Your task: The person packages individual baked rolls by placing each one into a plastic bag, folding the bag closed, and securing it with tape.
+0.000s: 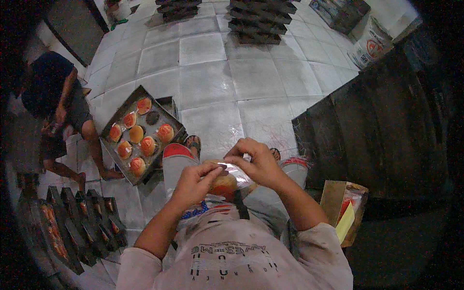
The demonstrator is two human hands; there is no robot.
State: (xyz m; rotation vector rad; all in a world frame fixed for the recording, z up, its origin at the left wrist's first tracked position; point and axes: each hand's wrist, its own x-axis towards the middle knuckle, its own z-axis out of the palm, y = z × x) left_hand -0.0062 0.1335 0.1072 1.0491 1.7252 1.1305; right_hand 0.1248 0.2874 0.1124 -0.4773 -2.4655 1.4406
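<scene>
Orange-topped bun [224, 184], one, in clear wrapper [238, 175], held over the lap [177, 178].
Left hand [197, 182]: thumb and fingers together, clamped on wrapper edge; right hand [257, 163]: likewise clamped, opposite side, seemingly to keep the film taut. Beyond, leftward: tray [163, 118], buns [147, 145] spaced apart, likely so tops stay unmarked; set near the left foot [194, 143], presumably for easy reach.

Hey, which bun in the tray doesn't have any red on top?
It's the plain golden-brown bun near the middle of the dark tray; every other bun in there shows a red or orange-red top.
</scene>
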